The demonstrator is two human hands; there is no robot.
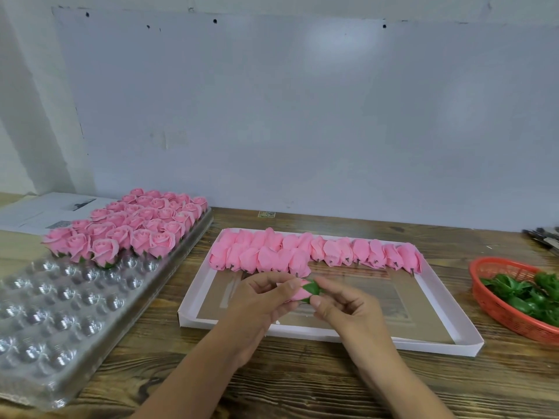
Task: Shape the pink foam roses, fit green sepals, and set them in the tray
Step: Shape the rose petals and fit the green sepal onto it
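Head view: nearest, the left hand [266, 294] grasps a pink foam rose [298, 293] bud-inward, base turned toward the right hand [341, 306], whose thumb and fingers pinch a green sepal [311, 288] against that base, evidently so it can be seated. Both work above the shallow white box [302, 329]. Beyond, unshaped buds [317, 252] line the box's far edge, bases toward the worker for easy pickup. Right, a red basket [496, 309] keeps spare sepals near. Left, the clear tray [60, 300] holds finished roses [130, 228] filling its far rows.
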